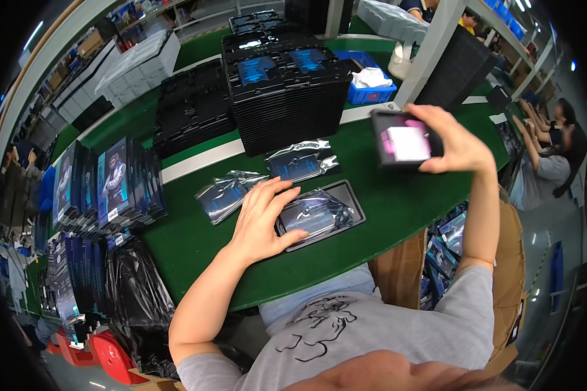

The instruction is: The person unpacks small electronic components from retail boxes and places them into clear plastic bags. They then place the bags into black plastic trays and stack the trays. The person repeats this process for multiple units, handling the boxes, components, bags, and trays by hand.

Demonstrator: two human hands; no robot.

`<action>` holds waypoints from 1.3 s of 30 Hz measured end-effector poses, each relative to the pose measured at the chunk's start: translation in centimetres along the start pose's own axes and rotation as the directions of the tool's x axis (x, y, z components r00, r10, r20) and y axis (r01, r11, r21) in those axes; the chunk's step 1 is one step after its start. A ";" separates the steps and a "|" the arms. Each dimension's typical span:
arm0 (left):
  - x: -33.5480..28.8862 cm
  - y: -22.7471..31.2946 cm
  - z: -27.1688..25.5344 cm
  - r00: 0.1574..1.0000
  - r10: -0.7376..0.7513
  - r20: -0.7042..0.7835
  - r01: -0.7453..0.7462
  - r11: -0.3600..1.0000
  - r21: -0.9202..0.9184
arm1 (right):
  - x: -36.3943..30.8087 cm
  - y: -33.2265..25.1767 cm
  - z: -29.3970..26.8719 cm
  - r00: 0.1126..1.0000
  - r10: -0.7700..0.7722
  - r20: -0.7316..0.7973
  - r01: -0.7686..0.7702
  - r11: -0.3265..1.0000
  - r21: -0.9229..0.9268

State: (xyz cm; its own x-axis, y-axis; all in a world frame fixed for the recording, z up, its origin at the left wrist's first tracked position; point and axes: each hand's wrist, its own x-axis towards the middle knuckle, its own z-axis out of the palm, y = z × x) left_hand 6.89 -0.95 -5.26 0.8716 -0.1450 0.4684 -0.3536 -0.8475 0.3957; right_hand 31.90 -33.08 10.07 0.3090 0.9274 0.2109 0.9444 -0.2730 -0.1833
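Note:
My left hand (262, 221) lies with fingers and thumb spread over the left end of a shallow black box tray (361, 219). Inside the tray rests a dark flat item in a clear shiny bag (316, 216). Held up to the right, above the table, is a black box lid (386, 159) with a pink and white patch, slightly blurred. My right hand (455, 140) grips it along its right side. Two more bagged flat items lie beyond my left hand: one shiny bag (227, 195) to the left, another bag (301, 161) behind the tray.
Tall stacks of black trays (287, 104) stand at the back. Piles of printed boxes (114, 182) fill the left. A blue basket (372, 93) holds white cloth. A cardboard carton (398, 267) with packages stands by the green table's (222, 274) front edge. Other people sit at the right.

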 end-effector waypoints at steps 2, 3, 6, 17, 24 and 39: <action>0.1 0.7 0.0 0.995 -0.086 0.055 0.087 0.996 -0.015 | -2.3 3.3 -1.8 0.958 0.258 0.124 -0.255 0.966 -0.035; 0.3 0.9 -0.1 0.991 -0.102 0.087 0.105 0.994 -0.027 | -3.3 4.9 -2.4 0.941 0.306 0.145 -0.308 0.951 -0.008; 0.4 1.2 -0.3 0.986 -0.118 0.120 0.124 0.991 -0.041 | -4.2 7.0 -2.4 0.904 0.379 0.198 -0.397 0.916 0.062; 0.3 0.8 -0.2 0.987 -0.038 0.154 0.050 0.996 -0.072 | -3.4 9.0 -2.4 0.855 0.354 0.379 -0.413 0.907 0.085; 0.5 1.1 -0.4 0.971 -0.069 0.228 0.101 0.986 -0.133 | -2.4 10.1 -2.6 0.840 0.319 0.439 -0.372 0.927 0.038; 0.8 1.4 -0.8 0.955 -0.034 0.295 0.067 0.992 -0.104 | -3.0 9.2 -2.2 0.832 0.377 0.407 -0.402 0.915 -0.024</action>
State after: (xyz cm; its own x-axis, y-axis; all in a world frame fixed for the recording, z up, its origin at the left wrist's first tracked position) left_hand 6.82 -1.80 -3.67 0.9443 -0.2603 0.2012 -0.3277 -0.7978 0.5061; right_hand 39.94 -38.90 9.89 0.5671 0.7731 -0.2841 0.7427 -0.6291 -0.2294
